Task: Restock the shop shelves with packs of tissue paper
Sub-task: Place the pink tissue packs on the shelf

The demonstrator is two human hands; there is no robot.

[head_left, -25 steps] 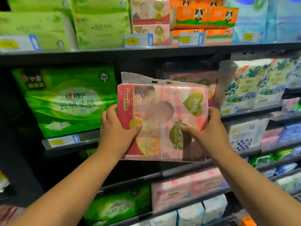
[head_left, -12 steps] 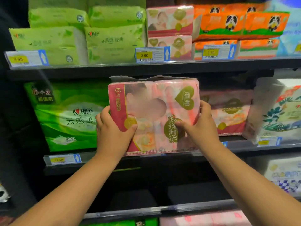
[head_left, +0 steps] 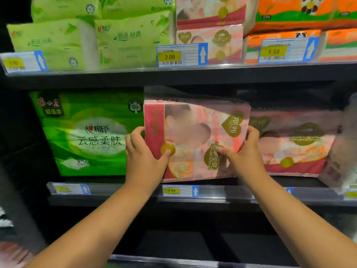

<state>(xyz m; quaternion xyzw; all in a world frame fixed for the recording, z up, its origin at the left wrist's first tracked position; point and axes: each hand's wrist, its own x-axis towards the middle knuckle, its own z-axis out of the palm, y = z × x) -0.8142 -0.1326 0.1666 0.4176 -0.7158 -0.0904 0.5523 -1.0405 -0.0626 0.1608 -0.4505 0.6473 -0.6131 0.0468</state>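
Pink tissue pack [head_left: 195, 140] stands upright at the shelf [head_left: 212, 192] lip, broad face toward the person, long axis left to right. Left hand [head_left: 143, 157] and right hand [head_left: 245, 155] grip opposite sides, fingers [head_left: 135, 136] curled behind. Its gap seems to lie straight behind, between the green pack [head_left: 87, 132] and a matching pack [head_left: 297, 144].

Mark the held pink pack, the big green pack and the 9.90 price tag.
pink pack [head_left: 195, 128]: head view, front face.
green pack [head_left: 92, 136]: head view, front lettering.
9.90 price tag [head_left: 171, 190]: head view, yellow patch.
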